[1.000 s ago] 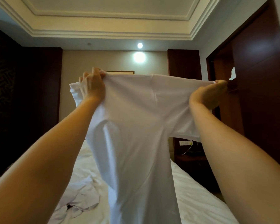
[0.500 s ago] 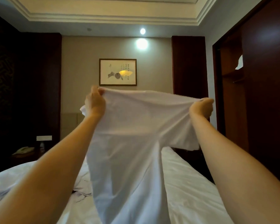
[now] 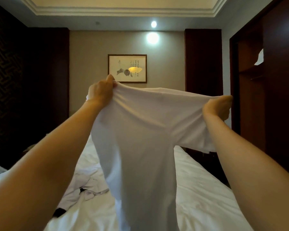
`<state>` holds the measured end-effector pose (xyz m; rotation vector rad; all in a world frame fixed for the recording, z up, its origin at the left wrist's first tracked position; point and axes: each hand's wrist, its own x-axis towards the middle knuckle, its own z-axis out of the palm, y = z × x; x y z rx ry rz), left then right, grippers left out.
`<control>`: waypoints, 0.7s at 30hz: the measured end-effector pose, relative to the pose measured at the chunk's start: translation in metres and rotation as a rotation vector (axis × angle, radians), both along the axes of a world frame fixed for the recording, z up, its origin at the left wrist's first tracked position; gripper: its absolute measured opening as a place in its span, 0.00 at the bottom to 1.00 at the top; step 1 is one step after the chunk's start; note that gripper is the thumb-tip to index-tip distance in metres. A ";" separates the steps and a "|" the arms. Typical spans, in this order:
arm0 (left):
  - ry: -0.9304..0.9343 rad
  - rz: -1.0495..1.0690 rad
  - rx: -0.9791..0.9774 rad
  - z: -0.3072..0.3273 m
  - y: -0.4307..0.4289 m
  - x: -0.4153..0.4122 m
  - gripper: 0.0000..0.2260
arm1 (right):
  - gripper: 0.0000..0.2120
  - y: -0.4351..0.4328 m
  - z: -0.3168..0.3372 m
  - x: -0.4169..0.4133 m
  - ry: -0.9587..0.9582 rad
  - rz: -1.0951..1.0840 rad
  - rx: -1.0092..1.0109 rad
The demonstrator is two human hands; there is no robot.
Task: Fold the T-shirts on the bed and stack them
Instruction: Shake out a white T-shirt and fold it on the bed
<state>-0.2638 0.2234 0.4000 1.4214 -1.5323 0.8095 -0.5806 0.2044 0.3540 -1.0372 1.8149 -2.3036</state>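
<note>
While a soft white T-shirt (image 3: 140,139) is hanging stretched in mid-air above the bed (image 3: 207,197), the left hand (image 3: 100,93) is gripping one bunched shoulder and the right hand (image 3: 218,108) is clutching the other sleeve end. Rumpled white garments (image 3: 88,189), possibly more shirts, are lying on the smooth bedsheet below.
</note>
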 end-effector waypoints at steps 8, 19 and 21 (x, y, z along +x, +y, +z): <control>0.128 0.060 -0.263 0.031 0.006 -0.017 0.13 | 0.15 0.003 0.041 0.005 -0.034 -0.111 -0.214; -0.118 0.177 0.492 -0.101 -0.128 -0.017 0.11 | 0.14 -0.122 -0.094 0.015 -0.054 -0.054 0.241; -0.104 0.146 0.550 -0.134 -0.161 -0.019 0.11 | 0.15 -0.149 -0.129 0.016 -0.063 -0.061 0.324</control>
